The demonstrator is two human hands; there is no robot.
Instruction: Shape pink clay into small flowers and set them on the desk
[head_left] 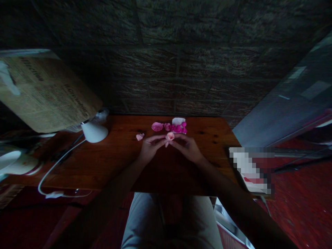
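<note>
A pale pink flower (170, 136) is pinched between my two hands above the middle of the wooden table. My left hand (150, 147) grips it from the left with thumb and forefinger, and my right hand (188, 148) from the right in the same way. Left of my left hand lies a small pale pink bloom or petal clump (140, 137). Beyond my fingers, pink petals (157, 126) sit beside a smaller pink bloom (167, 127). Bright magenta flowers (178, 128) lie at the right of that row, against a white piece (178, 121) whose kind I cannot make out.
A lamp with a printed brown shade (52, 90) and white base (94, 132) stands on the left of the wooden table (116, 152). Its white cord (61, 160) hangs over the front edge. A white cup-like vessel (18, 162) lies far left. A dark stone-tile wall (166, 62) rises behind.
</note>
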